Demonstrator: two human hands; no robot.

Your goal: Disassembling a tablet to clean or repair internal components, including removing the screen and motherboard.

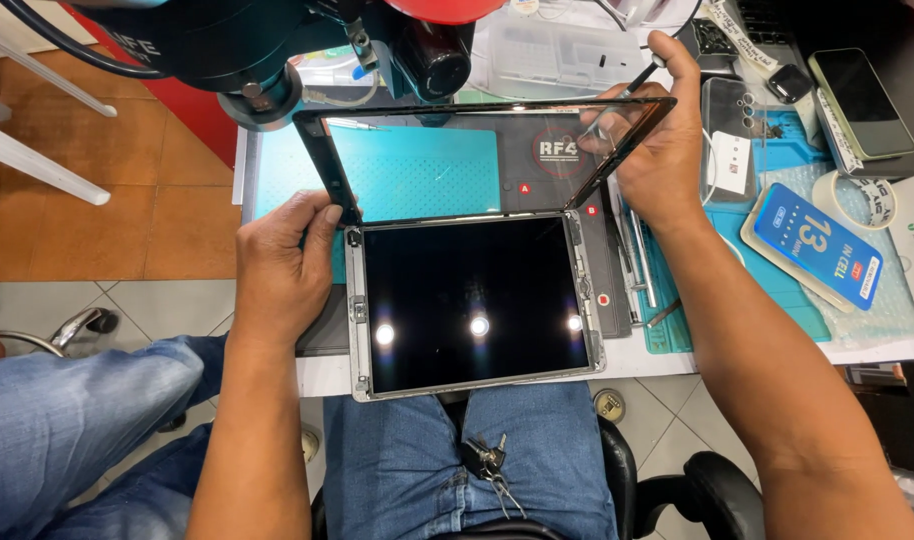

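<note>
A tablet body (475,305) with a dark inner screen lies at the workbench's near edge. Its glass front panel (457,165) is lifted and tilted up from the far side, hinged open above the body. My left hand (282,265) grips the panel's lower left corner next to the tablet frame. My right hand (657,150) holds the panel's upper right corner and also pinches a thin dark tool (637,80) between thumb and fingers.
A black microscope head (277,50) hangs over the bench's far left. A teal work mat (417,170) lies under the panel. Phones (862,100), a blue phone box (817,245), a tape roll (862,200) and tweezers (637,250) crowd the right side.
</note>
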